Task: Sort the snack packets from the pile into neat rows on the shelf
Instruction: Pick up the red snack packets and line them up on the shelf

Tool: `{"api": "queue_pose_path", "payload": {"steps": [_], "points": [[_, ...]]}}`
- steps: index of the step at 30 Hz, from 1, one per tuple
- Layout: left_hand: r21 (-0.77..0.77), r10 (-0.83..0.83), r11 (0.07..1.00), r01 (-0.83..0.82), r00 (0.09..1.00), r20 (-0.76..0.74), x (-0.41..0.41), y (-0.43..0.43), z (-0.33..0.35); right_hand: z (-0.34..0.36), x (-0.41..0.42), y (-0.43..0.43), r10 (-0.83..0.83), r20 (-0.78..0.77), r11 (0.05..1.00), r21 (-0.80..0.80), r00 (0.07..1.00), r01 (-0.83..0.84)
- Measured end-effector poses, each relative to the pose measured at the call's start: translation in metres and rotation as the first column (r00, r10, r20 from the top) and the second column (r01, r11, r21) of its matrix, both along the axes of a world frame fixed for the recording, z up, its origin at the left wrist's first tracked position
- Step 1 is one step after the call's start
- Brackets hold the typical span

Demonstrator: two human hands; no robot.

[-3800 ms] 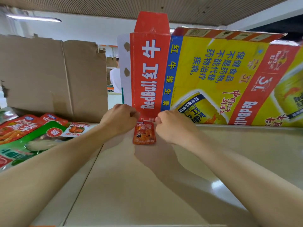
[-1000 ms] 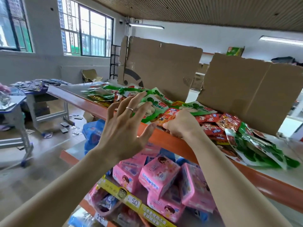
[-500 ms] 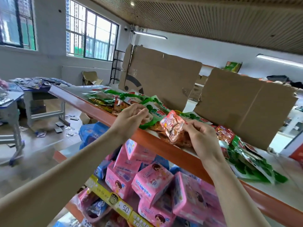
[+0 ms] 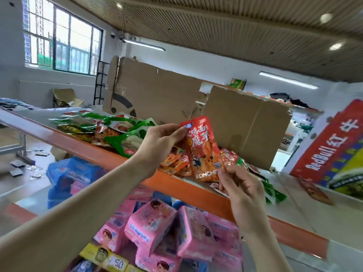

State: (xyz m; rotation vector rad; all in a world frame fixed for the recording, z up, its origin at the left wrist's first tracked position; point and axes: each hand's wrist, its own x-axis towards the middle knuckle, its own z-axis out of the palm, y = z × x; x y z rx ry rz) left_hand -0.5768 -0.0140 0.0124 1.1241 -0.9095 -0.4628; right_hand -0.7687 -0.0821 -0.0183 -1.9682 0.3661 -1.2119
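Observation:
An orange-red snack packet (image 4: 203,149) is held upright in front of the shelf. My left hand (image 4: 159,143) pinches its top left corner and my right hand (image 4: 240,186) pinches its bottom right corner. Behind it a pile of green and red snack packets (image 4: 119,134) lies on the grey shelf top with an orange front edge (image 4: 110,157). More small red packets (image 4: 175,163) lie just behind the held one. A single red packet (image 4: 314,191) lies flat on the shelf at the right, in front of the Red Bull carton.
Two brown cardboard sheets (image 4: 245,122) stand along the back of the shelf. A yellow and red Red Bull carton (image 4: 334,152) stands at the right. Pink packs (image 4: 169,230) fill the shelf below, with yellow price tags (image 4: 115,263). A table edge and scattered litter are on the floor at left.
I have lifted one orange-red packet off the pile, and both hands now hold it upright by its corners. The view has swung to the right, bringing the Red Bull carton into sight.

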Motion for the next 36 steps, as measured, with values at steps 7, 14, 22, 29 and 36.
{"api": "queue_pose_path", "payload": {"steps": [7, 14, 22, 29, 36], "points": [[-0.056, -0.022, 0.998, 0.042, 0.947, 0.321, -0.057, -0.027, 0.001, -0.036, -0.05, -0.006, -0.253, -0.12, 0.965, 0.039, 0.96, 0.26], [-0.064, -0.074, 0.992, 0.109, 0.911, 0.405, -0.113, -0.049, 0.003, -0.036, -0.115, -0.014, -0.336, -0.156, 0.942, -0.046, 0.929, 0.333], [0.029, -0.236, 0.969, 0.247, 0.879, 0.415, -0.219, -0.081, 0.014, -0.04, -0.216, -0.038, -0.435, -0.072, 0.9, -0.041, 0.897, 0.433], [0.036, -0.272, 0.958, 0.284, 0.865, 0.422, -0.346, -0.131, 0.016, -0.035, -0.34, -0.068, -0.506, -0.115, 0.86, -0.001, 0.855, 0.509], [0.051, -0.286, 0.953, 0.297, 0.836, 0.469, -0.448, -0.168, 0.011, -0.043, -0.437, -0.098, -0.589, -0.171, 0.807, -0.071, 0.79, 0.587]]}}
